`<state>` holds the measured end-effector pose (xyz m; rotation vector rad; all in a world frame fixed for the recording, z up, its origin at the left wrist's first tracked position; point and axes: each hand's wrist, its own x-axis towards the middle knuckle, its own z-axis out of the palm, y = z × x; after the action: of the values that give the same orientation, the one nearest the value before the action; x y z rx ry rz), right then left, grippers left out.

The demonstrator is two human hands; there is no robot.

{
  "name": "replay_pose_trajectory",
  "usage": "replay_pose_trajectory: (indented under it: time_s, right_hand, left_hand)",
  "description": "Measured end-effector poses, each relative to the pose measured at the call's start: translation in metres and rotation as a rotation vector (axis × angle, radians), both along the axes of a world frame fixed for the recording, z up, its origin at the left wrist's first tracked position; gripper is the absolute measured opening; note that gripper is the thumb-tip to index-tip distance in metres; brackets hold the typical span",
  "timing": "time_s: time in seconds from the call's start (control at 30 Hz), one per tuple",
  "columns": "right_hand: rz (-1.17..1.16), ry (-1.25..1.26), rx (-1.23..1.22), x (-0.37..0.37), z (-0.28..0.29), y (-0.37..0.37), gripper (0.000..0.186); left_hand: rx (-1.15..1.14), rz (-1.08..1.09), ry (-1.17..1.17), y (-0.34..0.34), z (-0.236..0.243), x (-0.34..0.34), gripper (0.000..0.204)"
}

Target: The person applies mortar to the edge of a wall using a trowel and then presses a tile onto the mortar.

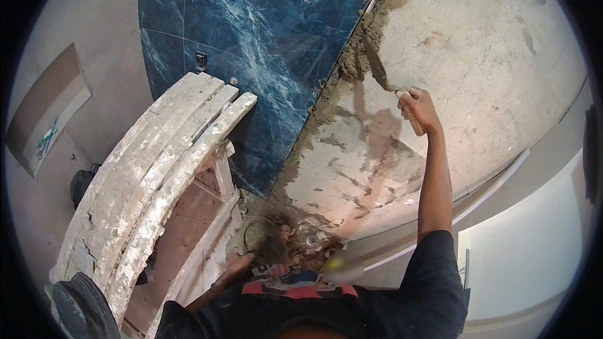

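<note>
One trowel [377,70] in right hand [421,111]; one bench [141,166].

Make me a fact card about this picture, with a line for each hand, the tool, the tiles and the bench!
Right hand: wrapped around a trowel's handle
Trowel: dark blade, light brown handle; blade beside the lumpy paste
Left hand: low in the view, at a round grey thing too blurry to name
Tiles: shiny dark blue, white streaks
Paste: grey-brown, lumpy, along the tiles' slanting edge
Pale surface: right of the paste, dark patches
Bench: wooden planks, splattered white, at left
</note>
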<state>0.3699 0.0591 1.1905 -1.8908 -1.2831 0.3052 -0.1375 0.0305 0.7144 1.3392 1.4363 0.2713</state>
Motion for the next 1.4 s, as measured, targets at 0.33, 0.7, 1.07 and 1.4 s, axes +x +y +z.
replay_pose_trajectory:
  time_s: [0.33, 0.7, 1.07, 1.4]
  right_hand:
    - [-0.286, -0.749, -0.182, -0.03, 0.063, 0.003, 0.042]
    - [-0.474, -1.078, -0.059, -0.065, 0.112, -0.032, 0.039]
    - [0.549, 0.06, 0.352, -0.089, 0.099, -0.056, 0.059]
    - [0.36, 0.565, 0.405, 0.03, 0.017, 0.026, 0.037]
  left_hand:
    - [-0.041, -0.084, 0.114, 0.003, -0.001, 0.005, 0.042]
    - [-0.051, -0.061, -0.066, 0.003, -0.018, 0.005, 0.051]
    - [-0.031, -0.045, 0.038, 0.003, -0.042, 0.002, 0.055]
    - [-0.011, -0.132, -0.021, 0.006, -0.04, 0.003, 0.051]
